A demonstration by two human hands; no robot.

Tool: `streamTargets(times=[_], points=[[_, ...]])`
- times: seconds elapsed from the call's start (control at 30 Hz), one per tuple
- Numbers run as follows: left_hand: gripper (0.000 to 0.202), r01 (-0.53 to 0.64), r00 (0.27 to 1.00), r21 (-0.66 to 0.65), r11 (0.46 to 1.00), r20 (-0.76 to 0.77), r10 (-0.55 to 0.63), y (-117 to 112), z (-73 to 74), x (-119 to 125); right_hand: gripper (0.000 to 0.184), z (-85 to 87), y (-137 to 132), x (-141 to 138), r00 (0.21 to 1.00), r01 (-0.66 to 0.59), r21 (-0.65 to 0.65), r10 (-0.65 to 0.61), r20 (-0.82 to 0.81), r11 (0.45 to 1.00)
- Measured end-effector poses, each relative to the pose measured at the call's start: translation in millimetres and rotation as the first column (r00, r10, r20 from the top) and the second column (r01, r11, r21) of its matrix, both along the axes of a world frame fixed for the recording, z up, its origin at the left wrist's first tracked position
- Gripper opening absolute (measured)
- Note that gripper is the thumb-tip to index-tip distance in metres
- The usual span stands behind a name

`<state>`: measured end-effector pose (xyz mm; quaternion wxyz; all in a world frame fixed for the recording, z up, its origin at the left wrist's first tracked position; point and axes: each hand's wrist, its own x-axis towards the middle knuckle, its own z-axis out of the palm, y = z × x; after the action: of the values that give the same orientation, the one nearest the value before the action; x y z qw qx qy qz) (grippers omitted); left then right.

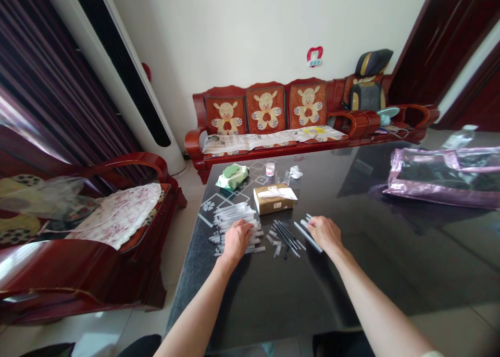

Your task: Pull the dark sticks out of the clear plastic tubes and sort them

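My left hand point(237, 238) rests over the right side of a pile of translucent white pen barrels point(234, 213). Its fingers are curled together and hide whatever is between them. My right hand point(325, 233) bends its fingers down at a few whitish pen barrels point(311, 237), pinching at their upper end. Between my hands lie several thin dark pen refills point(287, 234), slanted side by side. Small clear caps point(277, 250) and a tiny black piece point(285, 255) lie beside them on the dark glossy table point(265, 299).
A brown tissue pack point(274, 205) stands just beyond the refills. Behind it are a green wipes pack point(233, 177), a small white cup point(270, 169) and crumpled tissue point(296, 172). A purple-edged clear bag point(445, 177) lies at the right, near a plastic bottle point(461, 137).
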<state>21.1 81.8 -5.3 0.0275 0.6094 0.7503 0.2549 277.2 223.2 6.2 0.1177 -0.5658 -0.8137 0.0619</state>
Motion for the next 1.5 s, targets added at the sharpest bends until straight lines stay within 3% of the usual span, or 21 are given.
streamTargets(times=[0.17, 0.3, 0.57, 0.63, 0.7, 0.8, 0.87, 0.9, 0.97, 1.03, 1.07, 1.13, 1.23, 1.33, 1.5], points=[[0.016, 0.008, 0.997, -0.085, 0.996, -0.078, -0.015, 6, 4.5, 3, 0.025, -8.6, -17, -31, 0.99, -0.136, 0.036, 0.137, -0.035, 0.99], [0.013, 0.036, 0.992, -0.079, 0.996, -0.122, -0.046, 10, 6.0, 3, 0.024, -14.3, -27, -42, 0.981, -0.19, 0.035, 0.191, -0.024, 0.981], [0.014, 0.085, 0.987, -0.057, 0.995, -0.13, -0.092, 10, 12.5, 4, 0.024, 1.0, -33, -40, 0.971, -0.159, 0.049, 0.165, -0.174, 0.986], [0.015, 0.114, 0.99, 0.003, 0.993, -0.079, -0.114, 7, 19.1, 7, 0.026, 2.8, -36, -42, 0.921, -0.218, 0.007, 0.208, -0.329, 0.976], [0.016, 0.133, 0.991, 0.097, 0.986, 0.02, -0.136, 4, 27.6, 14, 0.03, 3.2, -41, -47, 0.817, -0.332, -0.122, 0.22, -0.533, 0.935], [0.022, 0.128, 0.948, 0.241, 0.962, 0.255, -0.19, 3, 38.0, 28, 0.034, 4.2, -50, -55, 0.626, -0.509, -0.34, 0.069, -0.777, 0.791], [0.023, 0.084, 0.855, 0.301, 0.95, 0.467, -0.224, 6, 39.0, 38, 0.036, 6.0, -54, -59, 0.53, -0.577, -0.408, -0.056, -0.846, 0.708], [0.024, 0.051, 0.775, 0.311, 0.949, 0.587, -0.234, 9, 37.6, 43, 0.036, 7.2, -56, -59, 0.498, -0.601, -0.424, -0.098, -0.862, 0.678], [0.027, -0.019, 0.545, 0.312, 0.95, 0.8, -0.252, 14, 32.4, 50, 0.036, 9.8, -57, -58, 0.465, -0.65, -0.448, -0.146, -0.873, 0.614], [0.029, -0.084, 0.286, 0.309, 0.947, 0.918, -0.274, 19, 27.3, 53, 0.036, 12.1, -57, -54, 0.454, -0.701, -0.469, -0.171, -0.874, 0.538], [0.029, -0.117, 0.183, 0.311, 0.943, 0.94, -0.287, 22, 25.7, 53, 0.037, 13.0, -57, -52, 0.452, -0.725, -0.478, -0.181, -0.873, 0.495], [0.028, -0.181, 0.052, 0.317, 0.931, 0.948, -0.313, 25, 24.7, 52, 0.037, 14.5, -56, -47, 0.459, -0.761, -0.499, -0.2, -0.866, 0.415], [0.027, -0.261, -0.018, 0.316, 0.912, 0.943, -0.332, 28, 26.5, 46, 0.036, 15.8, -55, -42, 0.48, -0.785, -0.525, -0.213, -0.851, 0.329], [0.029, -0.309, -0.044, 0.315, 0.897, 0.938, -0.344, 28, 27.8, 44, 0.034, 16.7, -56, -40, 0.509, -0.778, -0.554, -0.219, -0.832, 0.296], [0.037, -0.115, -0.061, 0.257, 0.959, 0.962, -0.265, 25, 25.8, 52, 0.036, 15.1, -56, -41, 0.452, -0.805, -0.524, -0.284, -0.846, 0.28]])
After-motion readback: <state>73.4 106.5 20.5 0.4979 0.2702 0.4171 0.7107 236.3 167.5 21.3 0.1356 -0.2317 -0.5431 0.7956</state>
